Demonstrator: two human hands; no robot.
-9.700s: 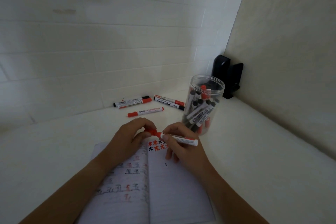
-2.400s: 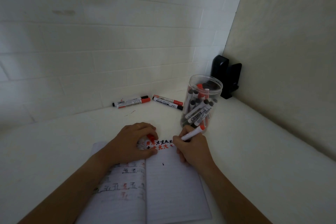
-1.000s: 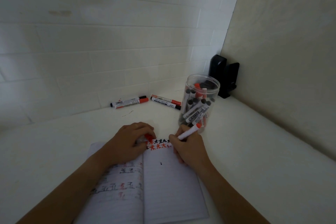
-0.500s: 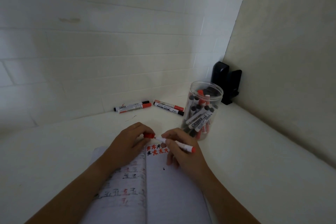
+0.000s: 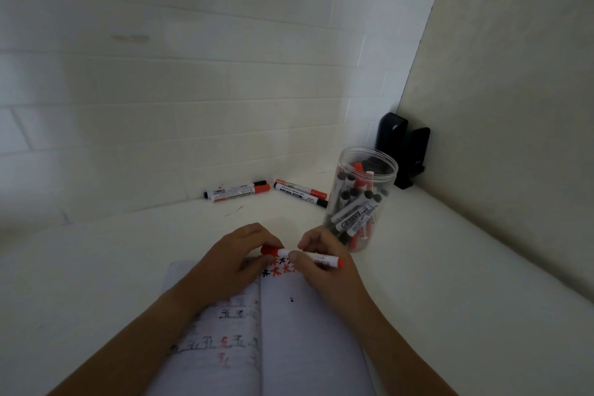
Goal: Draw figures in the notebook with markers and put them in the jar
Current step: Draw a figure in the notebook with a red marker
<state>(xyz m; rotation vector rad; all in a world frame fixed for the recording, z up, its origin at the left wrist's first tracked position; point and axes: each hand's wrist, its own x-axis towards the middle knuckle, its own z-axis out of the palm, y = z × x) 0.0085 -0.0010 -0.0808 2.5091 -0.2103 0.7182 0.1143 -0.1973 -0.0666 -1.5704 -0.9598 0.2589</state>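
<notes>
L hand (image 5: pixel 239 254) pinched the cap (image 5: pixel 269 250), R hand (image 5: pixel 316 262) gripped the marker (image 5: pixel 310 258) — cap half-seated, could pop off w/ the drop into the jar (image 5: pixel 361 199).

A black two-part stand (image 5: pixel 405 145) sits at about two o'clock, in the corner where the white tiled wall (image 5: pixel 180 80) meets a beige panel (image 5: pixel 514 100), on the white surface (image 5: pixel 450 267).
</notes>
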